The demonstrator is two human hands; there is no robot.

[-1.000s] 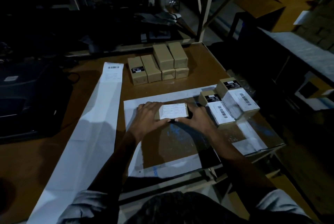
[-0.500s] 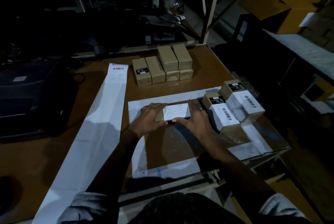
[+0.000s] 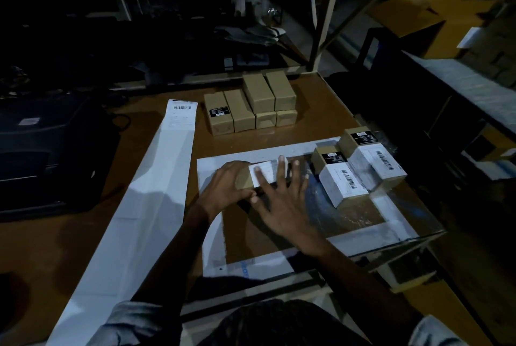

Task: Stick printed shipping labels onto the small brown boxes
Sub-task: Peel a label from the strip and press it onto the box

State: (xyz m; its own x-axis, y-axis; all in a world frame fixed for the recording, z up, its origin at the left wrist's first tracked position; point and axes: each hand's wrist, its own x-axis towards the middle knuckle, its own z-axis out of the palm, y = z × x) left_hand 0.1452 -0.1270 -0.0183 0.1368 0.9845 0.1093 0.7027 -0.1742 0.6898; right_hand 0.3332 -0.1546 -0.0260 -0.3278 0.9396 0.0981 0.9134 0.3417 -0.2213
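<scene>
A small brown box (image 3: 243, 181) with a white shipping label (image 3: 262, 173) on top lies on the table in front of me. My left hand (image 3: 227, 188) grips its left end. My right hand (image 3: 282, 200) lies flat over the label with fingers spread, covering the box's right half. Two labelled boxes (image 3: 339, 178) (image 3: 374, 162) sit just to the right. A group of plain brown boxes (image 3: 251, 105) stands further back, some of them stacked. A long white label strip (image 3: 156, 186) runs down the table's left side, with one printed label (image 3: 181, 114) at its far end.
A white paper frame (image 3: 212, 234) lies under the work spot. A black printer (image 3: 47, 150) sits at the left. The table's right edge (image 3: 418, 236) drops off close to the labelled boxes. Shelving posts (image 3: 321, 19) rise behind the table.
My right hand has moved from the box's right end onto its top, fingers spread flat across the label. My left hand stays on the left end.
</scene>
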